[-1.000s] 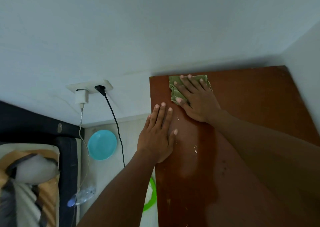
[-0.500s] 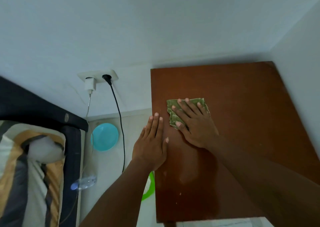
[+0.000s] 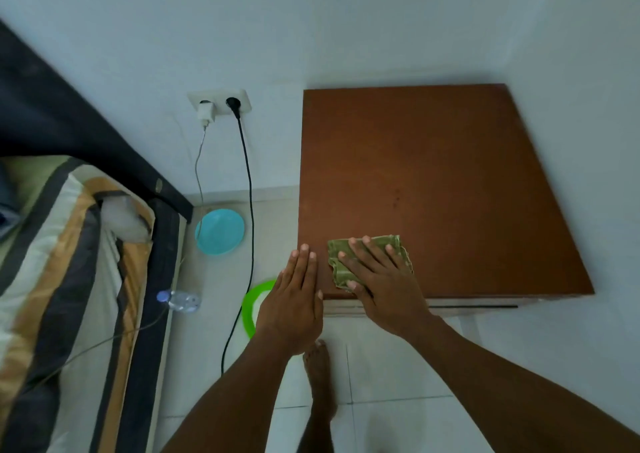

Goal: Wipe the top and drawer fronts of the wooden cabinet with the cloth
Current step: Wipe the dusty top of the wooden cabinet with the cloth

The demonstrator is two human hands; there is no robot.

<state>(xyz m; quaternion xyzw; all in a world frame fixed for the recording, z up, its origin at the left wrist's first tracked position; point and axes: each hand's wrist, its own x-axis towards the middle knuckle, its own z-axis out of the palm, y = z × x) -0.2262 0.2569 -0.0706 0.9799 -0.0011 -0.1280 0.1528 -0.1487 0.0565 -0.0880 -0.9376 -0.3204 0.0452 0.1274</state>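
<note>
We see a folded olive-green cloth (image 3: 367, 257) lying at the wooden cabinet (image 3: 433, 182) top's front left corner, our right hand (image 3: 382, 281) pressing it flat-fingered; left hand (image 3: 294, 300) flat, released, at the left edge.

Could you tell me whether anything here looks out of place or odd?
A plastic bottle lies on its side on the floor beside the bed, and a blue plate sits on the floor by the wall. A few dark specks mark the cabinet top.
</note>
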